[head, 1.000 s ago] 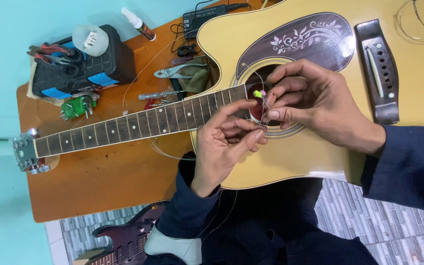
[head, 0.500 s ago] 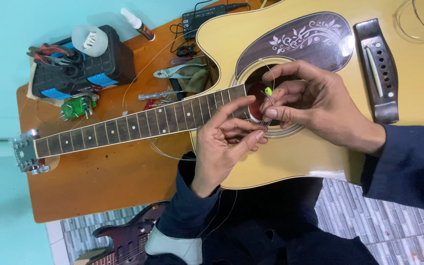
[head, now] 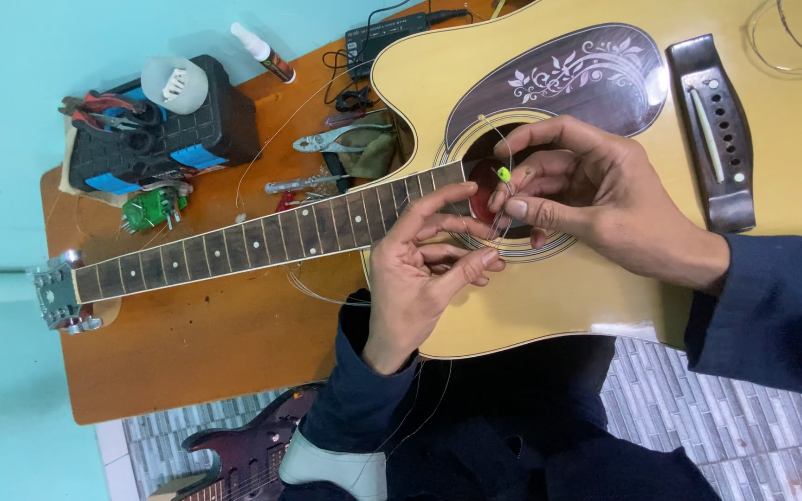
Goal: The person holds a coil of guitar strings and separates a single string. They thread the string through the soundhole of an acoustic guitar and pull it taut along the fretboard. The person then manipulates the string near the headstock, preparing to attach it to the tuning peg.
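Observation:
A yellow acoustic guitar (head: 605, 297) lies across a wooden table (head: 197, 343), its neck (head: 252, 243) pointing left. Over the sound hole (head: 489, 148), my right hand (head: 596, 199) pinches a thin guitar string (head: 503, 144) with a small green ball end (head: 504, 173) between thumb and fingers. My left hand (head: 424, 269) sits just left of it, fingers curled, thumb and forefinger pinching the same thin string by the end of the fretboard. The string loops above the sound hole. The dark bridge (head: 712, 130) with its pin holes lies to the right.
A black tool case (head: 174, 130) with pliers (head: 104, 107) and a white cup stands at the table's back left. Cutters (head: 336, 141), a screwdriver (head: 303, 184), a green part (head: 150, 209), a glue bottle (head: 262, 51) and a black box lie nearby. A dark red electric guitar (head: 243, 450) rests on the tiled floor.
The green ball end has shifted slightly right and up over the sound hole as my right fingers reworked the string. My left hand has barely moved.

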